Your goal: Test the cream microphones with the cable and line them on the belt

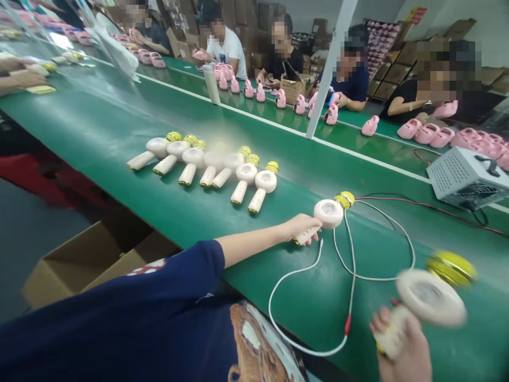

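Nearest and blurred, one cream microphone (431,297) sits clasped in the right hand (413,345) while the left hand (296,229) grips another (329,209) at the green table (304,300), the white cable's free plug (321,244) in neither, and seven more microphones (193,158) lie in a row, finished or waiting I cannot tell.

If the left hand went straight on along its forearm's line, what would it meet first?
Past the microphone it holds, the left hand would probably meet the white cable first, though the hand's height above the green tabletop is unclear.
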A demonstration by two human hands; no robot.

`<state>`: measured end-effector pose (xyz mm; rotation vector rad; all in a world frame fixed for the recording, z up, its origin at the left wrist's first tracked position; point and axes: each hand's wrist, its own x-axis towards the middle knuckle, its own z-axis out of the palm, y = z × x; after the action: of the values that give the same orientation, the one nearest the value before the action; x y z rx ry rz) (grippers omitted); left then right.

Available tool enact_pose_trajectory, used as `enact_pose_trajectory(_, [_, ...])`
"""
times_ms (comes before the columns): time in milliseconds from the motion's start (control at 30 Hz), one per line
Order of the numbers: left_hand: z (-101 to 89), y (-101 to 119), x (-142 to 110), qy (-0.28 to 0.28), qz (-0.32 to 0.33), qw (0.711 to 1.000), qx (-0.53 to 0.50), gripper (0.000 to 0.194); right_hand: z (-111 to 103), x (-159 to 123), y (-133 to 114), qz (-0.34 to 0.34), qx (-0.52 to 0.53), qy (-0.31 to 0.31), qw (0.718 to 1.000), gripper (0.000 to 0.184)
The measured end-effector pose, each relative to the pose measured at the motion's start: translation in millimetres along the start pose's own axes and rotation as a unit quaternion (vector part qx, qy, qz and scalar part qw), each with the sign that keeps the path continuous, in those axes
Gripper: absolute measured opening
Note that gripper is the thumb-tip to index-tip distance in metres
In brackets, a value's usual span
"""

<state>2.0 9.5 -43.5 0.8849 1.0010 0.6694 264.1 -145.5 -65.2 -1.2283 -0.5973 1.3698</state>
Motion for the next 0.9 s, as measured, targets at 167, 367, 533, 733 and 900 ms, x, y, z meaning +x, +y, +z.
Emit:
enact_pose_trajectory(167, [-0.2, 0, 28, -0.011, 0.014, 0.998, -0.068, 0.025, 95, 82, -4, 0.088, 0.093, -0.044, 0.991, 0.045])
enact_pose_trajectory(367, [2.0, -15, 43, -0.014, 0.053, 0.987, -0.149, 0.047, 117, 110, 12, 0.090, 0.082, -0.079, 0.989, 0.043])
enact_pose_trajectory(533, [2.0, -24, 36, -0.114, 0.043, 0.967, -0.222, 0.046, 104, 101, 14, 0.092, 0.068, -0.086, 0.990, 0.043])
enact_pose_trajectory(733, [-1.9, -21, 32, -0.176, 0.023, 0.957, -0.230, 0.040, 101, 98, 15, 0.050, 0.035, -0.125, 0.990, 0.033])
enact_pose_trajectory(900, [-1.7, -22, 31, -0.200, 0.063, 0.950, -0.230, 0.039, 102, 96, 14, 0.028, 0.031, -0.174, 0.984, 0.026])
